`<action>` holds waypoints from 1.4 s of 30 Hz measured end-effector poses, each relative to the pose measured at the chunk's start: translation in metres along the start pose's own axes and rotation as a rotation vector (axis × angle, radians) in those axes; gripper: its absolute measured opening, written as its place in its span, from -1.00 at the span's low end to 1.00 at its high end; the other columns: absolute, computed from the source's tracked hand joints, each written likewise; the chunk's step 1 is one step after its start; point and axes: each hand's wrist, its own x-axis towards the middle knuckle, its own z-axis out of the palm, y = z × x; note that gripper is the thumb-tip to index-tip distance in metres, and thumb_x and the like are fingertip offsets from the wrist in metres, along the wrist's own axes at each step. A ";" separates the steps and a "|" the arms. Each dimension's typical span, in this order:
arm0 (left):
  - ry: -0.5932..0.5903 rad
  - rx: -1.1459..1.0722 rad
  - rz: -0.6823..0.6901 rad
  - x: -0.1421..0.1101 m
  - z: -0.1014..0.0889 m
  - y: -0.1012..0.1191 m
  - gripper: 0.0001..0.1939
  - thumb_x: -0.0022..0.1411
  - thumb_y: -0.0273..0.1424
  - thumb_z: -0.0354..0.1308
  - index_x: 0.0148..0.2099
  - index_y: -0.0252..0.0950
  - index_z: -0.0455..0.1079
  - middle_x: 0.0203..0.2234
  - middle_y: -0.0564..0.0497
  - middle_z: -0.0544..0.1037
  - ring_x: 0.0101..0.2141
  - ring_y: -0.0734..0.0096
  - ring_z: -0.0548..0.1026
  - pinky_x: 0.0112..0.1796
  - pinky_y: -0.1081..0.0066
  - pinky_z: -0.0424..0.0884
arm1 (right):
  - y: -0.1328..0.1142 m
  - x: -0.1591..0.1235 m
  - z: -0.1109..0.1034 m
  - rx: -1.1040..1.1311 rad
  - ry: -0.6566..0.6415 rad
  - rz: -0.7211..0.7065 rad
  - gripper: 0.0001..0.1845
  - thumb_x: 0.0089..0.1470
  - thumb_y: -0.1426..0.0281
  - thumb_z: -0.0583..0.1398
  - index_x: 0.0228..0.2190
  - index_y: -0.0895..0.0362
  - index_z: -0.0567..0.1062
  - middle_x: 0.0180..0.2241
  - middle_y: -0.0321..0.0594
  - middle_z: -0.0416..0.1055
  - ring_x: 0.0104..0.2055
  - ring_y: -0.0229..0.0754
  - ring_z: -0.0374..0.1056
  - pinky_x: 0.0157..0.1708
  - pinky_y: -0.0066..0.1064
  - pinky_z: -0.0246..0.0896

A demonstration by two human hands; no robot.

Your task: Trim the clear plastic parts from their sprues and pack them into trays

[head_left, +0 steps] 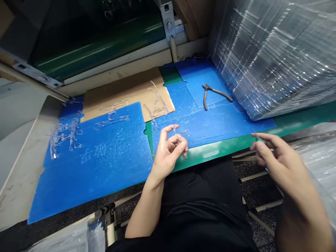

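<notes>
My left hand [168,150] is raised over the front edge of the blue sheet, its fingers curled around a small clear plastic piece [179,135] with thin, looped arms. My right hand [280,157] is apart from it at the right, over the table's front edge. Thumb and forefinger there pinch a small green object [259,140], mostly covered by the fingers, so its kind does not show. Cutting pliers [207,91] lie with handles spread on the blue sheet [223,120], beyond and between my hands.
Clear plastic sprues [70,131] lie at the left, with more sprues [157,105] on the cardboard [115,89]. Stacked clear plastic trays [273,59] stand at the back right. A green conveyor roller [105,45] runs behind the table. A bottle [96,232] is at lower left.
</notes>
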 end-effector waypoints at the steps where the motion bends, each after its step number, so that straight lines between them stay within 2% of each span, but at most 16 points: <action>1: 0.009 0.030 0.010 -0.004 -0.001 0.002 -0.64 0.49 -0.23 0.30 0.19 -0.17 0.31 -0.45 0.17 0.46 -0.50 0.54 0.43 -0.42 0.50 0.42 | -0.011 -0.003 0.007 0.054 -0.085 -0.008 -0.50 0.40 -0.06 0.20 0.09 0.04 0.56 -0.31 -0.21 0.54 -0.47 -0.18 0.33 -0.46 -0.31 0.26; 4: 0.027 0.213 0.065 -0.017 -0.007 0.006 -0.85 0.54 -0.27 0.24 -0.04 -0.25 0.50 -0.48 0.10 0.48 -0.47 0.54 0.46 -0.37 0.49 0.41 | -0.042 -0.011 0.021 0.035 -0.206 -0.137 -0.63 0.49 0.04 0.14 0.00 0.03 0.56 -0.29 -0.22 0.55 -0.35 -0.14 0.42 -0.32 -0.30 0.31; 7: 0.054 0.393 0.227 -0.028 -0.015 0.010 -0.94 0.54 -0.38 0.21 -0.05 -0.23 0.50 -0.36 0.04 0.59 -0.38 0.48 0.55 -0.30 0.46 0.46 | -0.065 -0.018 0.030 -0.027 -0.221 -0.375 -0.78 0.53 0.23 0.15 0.00 0.04 0.55 -0.16 -0.20 0.58 -0.17 -0.10 0.51 -0.16 -0.29 0.35; 11: -0.019 0.668 0.537 -0.032 -0.022 0.016 -0.83 0.59 -0.32 0.12 -0.03 -0.28 0.50 -0.36 -0.01 0.58 -0.42 0.45 0.48 -0.33 0.41 0.41 | -0.088 -0.027 0.034 -0.066 -0.220 -0.604 -0.83 0.51 0.44 0.17 0.05 0.07 0.52 -0.15 -0.20 0.54 -0.16 -0.14 0.50 -0.13 -0.32 0.34; 14: -0.107 0.811 0.649 -0.030 -0.025 0.021 -0.78 0.62 -0.32 0.07 -0.04 -0.30 0.49 -0.41 -0.03 0.60 -0.41 0.40 0.50 -0.31 0.36 0.39 | -0.100 -0.034 0.033 -0.101 -0.256 -0.681 -0.74 0.49 0.49 0.19 0.14 0.10 0.51 -0.16 -0.19 0.51 -0.19 -0.17 0.49 -0.19 -0.35 0.32; 18: -0.112 0.860 0.689 -0.029 -0.026 0.023 -0.82 0.61 -0.38 0.07 0.06 -0.30 0.49 -0.30 -0.11 0.68 -0.28 0.31 0.61 -0.20 0.27 0.42 | -0.107 -0.038 0.031 -0.150 -0.258 -0.712 -0.70 0.49 0.49 0.20 0.18 0.14 0.52 -0.19 -0.21 0.49 -0.26 -0.21 0.46 -0.27 -0.37 0.30; 22: -0.086 0.883 0.719 -0.032 -0.029 0.021 -0.80 0.61 -0.37 0.07 0.06 -0.32 0.50 -0.35 -0.11 0.64 -0.35 0.32 0.53 -0.26 0.26 0.31 | -0.104 -0.039 0.033 -0.185 -0.287 -0.715 -0.64 0.50 0.46 0.21 0.25 0.10 0.50 -0.20 -0.23 0.47 -0.31 -0.23 0.42 -0.31 -0.36 0.27; 26: -0.060 0.924 0.755 -0.032 -0.031 0.019 -0.81 0.59 -0.36 0.10 0.03 -0.32 0.52 -0.39 -0.09 0.60 -0.42 0.35 0.42 -0.32 0.27 0.21 | -0.100 -0.039 0.035 -0.194 -0.299 -0.725 -0.66 0.51 0.44 0.19 0.23 0.10 0.51 -0.24 -0.24 0.45 -0.34 -0.25 0.39 -0.34 -0.36 0.25; 36: -0.075 0.984 0.773 -0.029 -0.026 0.022 -0.82 0.59 -0.37 0.10 -0.02 -0.33 0.51 -0.40 -0.09 0.60 -0.43 0.34 0.42 -0.33 0.25 0.21 | -0.095 -0.040 0.033 -0.187 -0.337 -0.691 -0.65 0.52 0.41 0.19 0.25 0.06 0.51 -0.25 -0.23 0.45 -0.34 -0.24 0.40 -0.32 -0.37 0.28; 42: -0.083 0.980 0.752 -0.030 -0.025 0.023 -0.80 0.60 -0.35 0.09 -0.03 -0.31 0.52 -0.42 -0.06 0.58 -0.45 0.36 0.40 -0.33 0.27 0.21 | -0.095 -0.037 0.032 -0.131 -0.326 -0.694 -0.68 0.51 0.44 0.19 0.20 0.11 0.55 -0.25 -0.24 0.47 -0.33 -0.25 0.42 -0.31 -0.38 0.30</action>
